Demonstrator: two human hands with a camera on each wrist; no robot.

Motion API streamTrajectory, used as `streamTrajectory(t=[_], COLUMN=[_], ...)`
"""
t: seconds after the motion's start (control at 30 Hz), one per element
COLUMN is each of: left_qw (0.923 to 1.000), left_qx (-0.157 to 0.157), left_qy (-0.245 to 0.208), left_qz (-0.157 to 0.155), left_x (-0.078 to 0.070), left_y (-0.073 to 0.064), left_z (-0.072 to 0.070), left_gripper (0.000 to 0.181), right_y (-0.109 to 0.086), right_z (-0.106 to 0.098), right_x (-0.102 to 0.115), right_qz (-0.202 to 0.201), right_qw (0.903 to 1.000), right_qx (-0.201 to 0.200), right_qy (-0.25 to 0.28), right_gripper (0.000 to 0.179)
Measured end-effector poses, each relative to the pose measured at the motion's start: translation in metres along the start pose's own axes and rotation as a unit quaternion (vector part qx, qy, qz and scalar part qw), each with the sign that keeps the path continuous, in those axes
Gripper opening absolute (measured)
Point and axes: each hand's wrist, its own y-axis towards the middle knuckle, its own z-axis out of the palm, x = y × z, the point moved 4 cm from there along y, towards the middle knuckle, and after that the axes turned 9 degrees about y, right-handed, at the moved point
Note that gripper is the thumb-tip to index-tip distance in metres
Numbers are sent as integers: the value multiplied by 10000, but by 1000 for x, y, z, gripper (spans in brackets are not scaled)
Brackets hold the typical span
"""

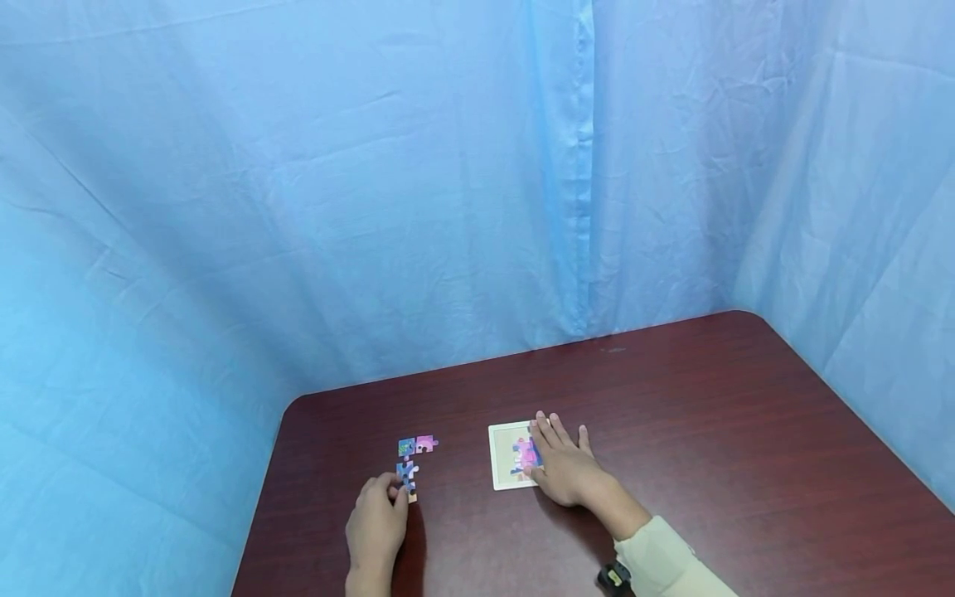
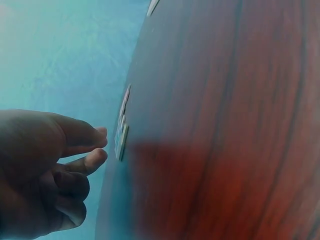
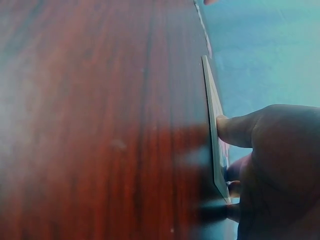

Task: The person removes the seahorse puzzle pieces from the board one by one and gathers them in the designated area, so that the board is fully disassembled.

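A square puzzle tray (image 1: 493, 458) with a pale frame lies near the table's middle, partly filled with pink and blue pieces (image 1: 525, 454). Across its right side rests my right hand (image 1: 569, 471), fingers extended and hiding that part. The right wrist view has the thumb (image 3: 235, 131) touching the tray's top. Loose jigsaw pieces (image 1: 406, 471) lie to the left of the tray. My left hand (image 1: 376, 518) is just beside the nearest ones, thumb and index finger slightly apart. Nothing shows between those fingertips (image 2: 97, 157) in the left wrist view; the other fingers are curled.
Farther back in the loose group are a blue piece (image 1: 406, 448) and a pink piece (image 1: 425, 444). The dark red wooden table (image 1: 671, 398) has rounded far corners. Blue curtains (image 1: 448, 207) hang behind it and along both sides.
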Motion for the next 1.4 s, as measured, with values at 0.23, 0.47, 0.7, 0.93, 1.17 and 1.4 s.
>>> streamTrajectory(t=[0.23,0.47,0.7,0.93,1.17,1.4], left_qw=[9985,9956,9911,9851,9806,9774], left_qx=[-124,-169,-177,-1,100,192], left_qy=[-158,-55,-179,-356,-365,-408], left_qz=[502,925,1308,1683,1925,2063], left_x=[-21,-44,-67,-92,-110,-123], left_y=[-7,-12,-18,-21,-19,-18], left_z=[6,13,19,27,36,40], left_gripper=[18,11,8,11,9,12], right_y=[0,0,0,-1,2,0], right_z=[-4,-5,-5,-4,-3,-5], right_x=[1,0,0,-1,-2,-2], right_qz=[16,-15,-24,-39,-78,-89], right_qw=[9999,10000,9999,10000,9999,9997], right_qx=[86,14,9,-20,-83,-210], right_qy=[70,-4,-113,-48,-41,-104], right_gripper=[75,72,68,68,62,60])
